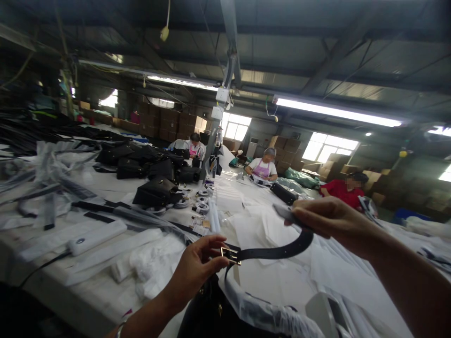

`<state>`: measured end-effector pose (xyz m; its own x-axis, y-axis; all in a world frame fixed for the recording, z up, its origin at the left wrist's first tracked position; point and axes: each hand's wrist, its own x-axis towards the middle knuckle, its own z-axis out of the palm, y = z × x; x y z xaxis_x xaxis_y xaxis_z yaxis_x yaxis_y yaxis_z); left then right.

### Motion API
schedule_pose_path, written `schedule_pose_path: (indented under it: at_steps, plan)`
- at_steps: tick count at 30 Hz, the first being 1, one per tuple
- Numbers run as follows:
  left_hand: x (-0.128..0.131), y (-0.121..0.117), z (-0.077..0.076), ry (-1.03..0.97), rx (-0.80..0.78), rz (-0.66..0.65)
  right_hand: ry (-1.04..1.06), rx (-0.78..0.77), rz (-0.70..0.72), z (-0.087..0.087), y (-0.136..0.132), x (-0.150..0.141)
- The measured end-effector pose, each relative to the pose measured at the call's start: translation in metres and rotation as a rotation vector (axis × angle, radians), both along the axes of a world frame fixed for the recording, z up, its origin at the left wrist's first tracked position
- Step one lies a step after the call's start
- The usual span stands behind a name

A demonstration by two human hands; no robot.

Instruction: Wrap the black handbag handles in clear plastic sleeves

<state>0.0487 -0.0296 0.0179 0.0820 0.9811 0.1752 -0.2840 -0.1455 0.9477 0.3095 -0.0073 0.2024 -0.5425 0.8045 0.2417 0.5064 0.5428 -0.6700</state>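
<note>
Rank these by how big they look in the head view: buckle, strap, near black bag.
1. Near black bag, though the bottom edge cuts it off
2. Strap, one end covered by fingers
3. Buckle, clearly smallest

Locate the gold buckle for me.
The gold buckle is below centre in the head view, held by the left hand, a black strap extending rightward.

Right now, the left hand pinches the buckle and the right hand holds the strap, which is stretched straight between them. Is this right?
Not quite: the strap is not straight. The head view shows it curving up to the right hand. The left hand does pinch the buckle.
</note>
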Motion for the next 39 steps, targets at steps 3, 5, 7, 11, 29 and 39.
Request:
schedule_pose_path:
  at_steps: [3, 5, 7, 11, 29, 39]
  plan:
    - [0.003, -0.001, 0.000, 0.013, -0.003, -0.016, -0.324, -0.129, 0.006, -0.014, -0.010, -0.015]
    - [0.006, -0.003, 0.000, 0.011, 0.007, -0.024, -0.429, -0.122, -0.052, -0.024, -0.013, -0.024]
    - [0.008, -0.004, 0.000, 0.009, 0.019, -0.024, -0.497, -0.087, -0.078, -0.032, -0.014, -0.031]
    - [0.013, -0.006, 0.001, -0.009, 0.028, -0.030, -0.561, -0.058, -0.090, -0.046, -0.009, -0.046]
    - [-0.007, -0.009, 0.014, 0.328, 0.190, 0.174, -0.474, 0.291, 0.105, -0.084, -0.012, -0.080]
    - [-0.110, -0.021, -0.034, 0.344, -0.193, 0.325, -0.426, 0.213, 0.040, -0.085, -0.005, -0.070]
